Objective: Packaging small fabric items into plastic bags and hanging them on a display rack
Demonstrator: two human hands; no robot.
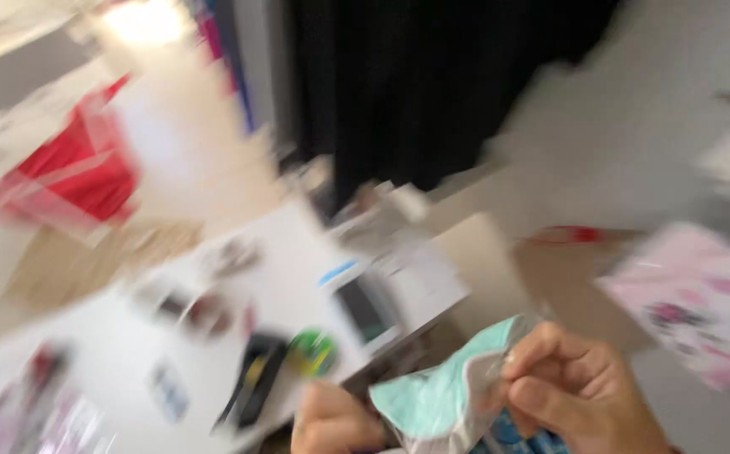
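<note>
Head view, badly smeared by motion. Right hand (579,387) at the bottom edge, fingers curled tight on the upper corner of a pale teal packet (445,395) in clear wrap. Left hand (331,424) lower down beside it, only partly in frame, seemingly pinching the packet's near edge, though too cut off to tell for sure. Packet held between both hands, above the near edge of a white table (289,277). On the table: a small white device with a dark screen (365,307), a green round item (314,353), a black flat item (255,378). Pink patterned packet (701,307) off to the right; red bag (75,172) far left. Likely risk: slick wrap slipping from a corner pinch, or the packet knocking the small items off the table edge.
</note>
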